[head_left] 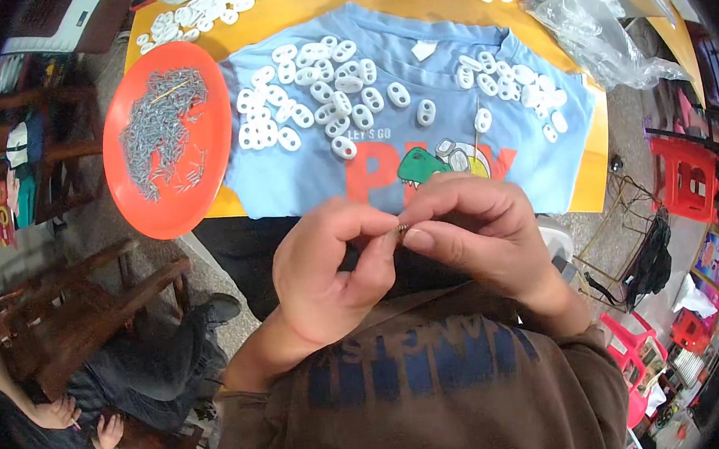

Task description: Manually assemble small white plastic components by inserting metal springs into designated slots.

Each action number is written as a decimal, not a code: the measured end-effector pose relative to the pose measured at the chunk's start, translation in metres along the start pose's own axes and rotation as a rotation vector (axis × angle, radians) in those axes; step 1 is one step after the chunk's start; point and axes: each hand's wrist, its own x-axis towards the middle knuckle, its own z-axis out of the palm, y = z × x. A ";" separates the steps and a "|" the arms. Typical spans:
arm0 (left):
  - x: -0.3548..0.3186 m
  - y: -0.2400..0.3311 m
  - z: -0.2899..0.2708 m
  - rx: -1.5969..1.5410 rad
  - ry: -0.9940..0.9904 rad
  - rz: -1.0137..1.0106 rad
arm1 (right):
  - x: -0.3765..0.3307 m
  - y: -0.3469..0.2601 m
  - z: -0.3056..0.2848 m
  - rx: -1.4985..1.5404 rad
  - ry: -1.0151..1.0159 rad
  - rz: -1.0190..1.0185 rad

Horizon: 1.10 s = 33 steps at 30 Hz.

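Observation:
My left hand (pixel 329 266) and my right hand (pixel 484 235) meet in front of my chest, just off the table's near edge. Thumbs and forefingers of both pinch together on tiny metal screws (pixel 403 228), mostly covered by the fingertips. Beyond them, a light blue T-shirt (pixel 287 184) is spread over the table. A loose group of white oval plastic pieces (pixel 350 83), each with two holes, lies on its middle and left. Another group of these pieces (pixel 526 75) sits at the right. A red oval plate (pixel 127 87) at the left holds a heap of grey screws (pixel 158 122).
More white pieces (pixel 196 12) lie along the far side of the yellow table (pixel 599 148). Clear plastic bagging (pixel 608 36) hangs over the right corner. Another person's hands (pixel 108 433) rest at lower left, beside a wooden bench (pixel 110 310). Red stools (pixel 685 179) stand at right.

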 end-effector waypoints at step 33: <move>-0.003 0.002 0.001 -0.442 -0.124 -0.255 | 0.000 0.012 -0.005 0.087 0.100 -0.011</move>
